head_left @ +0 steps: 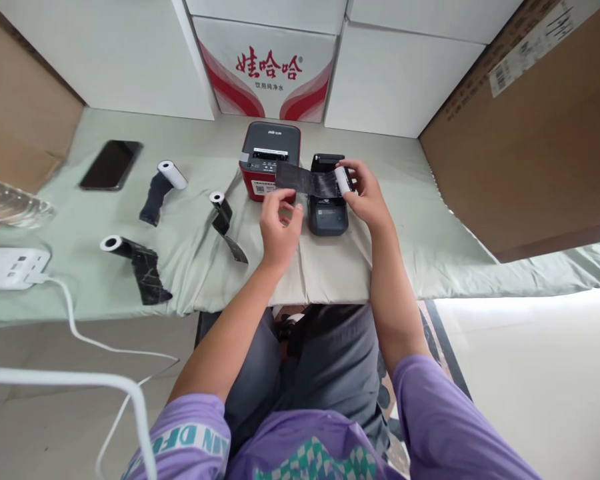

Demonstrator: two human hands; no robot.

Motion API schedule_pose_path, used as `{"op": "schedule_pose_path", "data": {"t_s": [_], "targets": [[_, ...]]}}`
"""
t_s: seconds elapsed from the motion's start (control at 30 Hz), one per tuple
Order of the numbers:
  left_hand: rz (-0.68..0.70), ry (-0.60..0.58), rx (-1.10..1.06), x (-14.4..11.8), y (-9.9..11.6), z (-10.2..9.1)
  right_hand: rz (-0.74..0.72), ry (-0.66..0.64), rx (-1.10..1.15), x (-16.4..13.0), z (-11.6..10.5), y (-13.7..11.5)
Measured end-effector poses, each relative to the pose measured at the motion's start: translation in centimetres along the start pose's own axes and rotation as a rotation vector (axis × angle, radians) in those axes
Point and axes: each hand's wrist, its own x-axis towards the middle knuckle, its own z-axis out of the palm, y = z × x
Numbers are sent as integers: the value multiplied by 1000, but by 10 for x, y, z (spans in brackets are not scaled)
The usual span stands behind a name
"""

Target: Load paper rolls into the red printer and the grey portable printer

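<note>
My right hand (364, 193) pinches a small thermal paper roll (343, 180) between thumb and fingers, over a dark portable label printer (329, 219) whose lid is raised. From the roll, a black-printed strip of paper (300, 179) stretches left, in front of a larger red and black printer (270, 143). Just below the strip's free end is my left hand (281, 230), its fingers curled loosely and thumb apart from the index finger. Whether a fingertip touches the strip's edge is unclear.
More paper rolls with black tails lie to the left: one roll (217, 198) nearby, another roll (173, 175) farther back, a third roll (113, 244) in front. A phone (111, 165), a white power strip (10, 269) and cardboard boxes (540, 147) flank the cloth-covered table (400, 267).
</note>
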Motion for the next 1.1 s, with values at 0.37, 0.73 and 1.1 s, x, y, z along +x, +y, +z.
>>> {"op": "schedule_pose_path", "data": {"t_s": [0.37,0.73,1.1], "targets": [[328,-92,277,16,-13,-16,33,-160,141,0,4,0],[501,-218,319,10,-9,-10,-208,-188,-265,0,10,4],[598,-243,310,4,-3,-7,-150,-200,-328,-2,13,5]]}}
